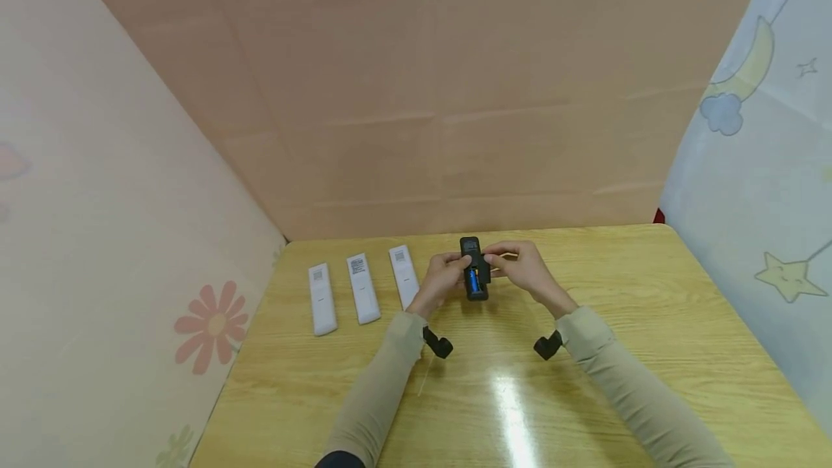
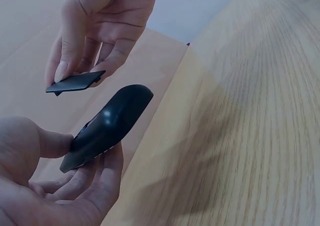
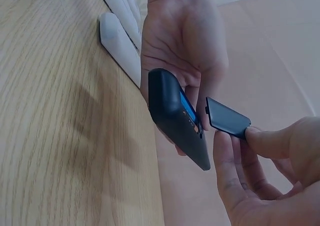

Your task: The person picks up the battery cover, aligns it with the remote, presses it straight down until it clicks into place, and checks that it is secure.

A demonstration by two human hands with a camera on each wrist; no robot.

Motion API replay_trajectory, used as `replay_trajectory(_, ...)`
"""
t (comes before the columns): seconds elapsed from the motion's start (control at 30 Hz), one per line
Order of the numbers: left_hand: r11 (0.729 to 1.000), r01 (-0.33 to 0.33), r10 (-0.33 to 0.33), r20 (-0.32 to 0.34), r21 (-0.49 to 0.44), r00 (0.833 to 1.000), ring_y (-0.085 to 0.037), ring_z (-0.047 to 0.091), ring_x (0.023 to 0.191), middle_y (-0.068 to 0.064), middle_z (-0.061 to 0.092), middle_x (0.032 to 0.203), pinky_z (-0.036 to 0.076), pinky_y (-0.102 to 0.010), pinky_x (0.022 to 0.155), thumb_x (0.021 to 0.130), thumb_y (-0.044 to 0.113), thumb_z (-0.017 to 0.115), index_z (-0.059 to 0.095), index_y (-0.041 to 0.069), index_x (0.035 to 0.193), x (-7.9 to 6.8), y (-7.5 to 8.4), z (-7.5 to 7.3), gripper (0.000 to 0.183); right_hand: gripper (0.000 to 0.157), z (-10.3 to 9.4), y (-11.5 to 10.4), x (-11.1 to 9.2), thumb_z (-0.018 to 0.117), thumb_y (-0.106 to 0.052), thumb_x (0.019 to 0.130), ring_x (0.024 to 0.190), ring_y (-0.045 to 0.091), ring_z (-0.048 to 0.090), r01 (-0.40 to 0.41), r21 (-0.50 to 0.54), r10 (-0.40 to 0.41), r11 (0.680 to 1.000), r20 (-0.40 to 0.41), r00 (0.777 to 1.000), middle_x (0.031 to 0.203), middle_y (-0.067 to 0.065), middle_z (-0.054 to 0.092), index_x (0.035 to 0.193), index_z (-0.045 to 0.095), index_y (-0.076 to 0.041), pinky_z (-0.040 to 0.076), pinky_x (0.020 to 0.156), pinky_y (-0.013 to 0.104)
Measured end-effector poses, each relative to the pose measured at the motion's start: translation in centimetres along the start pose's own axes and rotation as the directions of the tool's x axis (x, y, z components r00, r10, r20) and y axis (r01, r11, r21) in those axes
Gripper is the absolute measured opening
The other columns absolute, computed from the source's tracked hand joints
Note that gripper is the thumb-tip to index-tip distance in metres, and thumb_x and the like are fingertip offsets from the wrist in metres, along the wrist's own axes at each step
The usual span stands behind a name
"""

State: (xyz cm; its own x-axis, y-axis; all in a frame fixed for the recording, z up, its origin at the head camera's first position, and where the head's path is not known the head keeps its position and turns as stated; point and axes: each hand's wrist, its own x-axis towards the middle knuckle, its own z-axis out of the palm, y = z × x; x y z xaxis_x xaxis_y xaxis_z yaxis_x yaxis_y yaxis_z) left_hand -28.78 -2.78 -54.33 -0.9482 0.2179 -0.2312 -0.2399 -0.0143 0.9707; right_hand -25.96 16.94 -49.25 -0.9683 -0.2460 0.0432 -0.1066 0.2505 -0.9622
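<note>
My left hand (image 1: 443,279) grips a black remote control (image 1: 469,245) above the table, thumb on one side and fingers beneath. Its back faces up with the battery compartment uncovered, and a blue battery (image 1: 474,280) shows inside. An orange part also shows there beside the blue in the right wrist view. Between thumb and fingers, my right hand (image 1: 528,270) pinches the flat black battery cover (image 3: 227,118), which has small tabs on its edges. In both wrist views a gap separates the cover from the remote's body (image 2: 112,123).
Three white remotes lie in a row to the left on the wooden table (image 1: 624,280): an outer one (image 1: 322,302), a middle one (image 1: 362,291) and one (image 1: 404,276) partly behind my left hand. A brown-papered wall (image 1: 429,128) stands behind the table.
</note>
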Motion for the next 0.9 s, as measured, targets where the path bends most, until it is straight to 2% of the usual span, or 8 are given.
replay_trajectory(0.33, 1.000, 0.008, -0.008, 0.008, -0.011, 1.000, -0.023, 0.072, 0.093, -0.011, 0.071, 0.109, 0.060, -0.043, 0.082, 0.100, 0.032, 0.063, 0.054, -0.002, 0.138, 0.26, 0.11, 0.28, 0.051, 0.027, 0.22, 0.22, 0.18, 0.063, -0.012, 0.100, 0.105, 0.035, 0.067, -0.016, -0.001, 0.016, 1.000, -0.016, 1.000, 0.128, 0.022, 0.061, 0.123, 0.068, 0.002, 0.056, 0.086, 0.053)
replay_trajectory(0.6, 1.000, 0.023, -0.023, 0.013, 0.015, 1.000, -0.023, 0.072, 0.096, -0.008, 0.072, 0.108, 0.060, -0.041, 0.082, 0.101, 0.032, 0.062, 0.057, 0.001, 0.136, 0.05, 0.11, 0.41, 0.047, 0.024, 0.47, 0.64, 0.21, 0.062, -0.007, 0.100, 0.105, 0.039, 0.068, -0.014, 0.033, 0.015, 0.999, -0.009, 1.000, 0.130, 0.022, 0.059, 0.121, 0.069, 0.002, 0.055, 0.087, 0.055)
replay_trajectory(0.9, 1.000, 0.017, -0.017, 0.020, -0.008, 1.000, -0.026, 0.071, 0.100, -0.010, 0.071, 0.111, 0.059, -0.042, 0.085, 0.102, 0.030, 0.061, 0.055, -0.001, 0.137, 0.12, 0.01, 0.47, 0.048, 0.023, 0.91, 0.53, 0.14, 0.062, -0.006, 0.100, 0.104, 0.037, 0.068, -0.040, 0.042, 0.040, 0.998, -0.002, 0.999, 0.129, 0.025, 0.060, 0.120, 0.070, 0.002, 0.055, 0.088, 0.054)
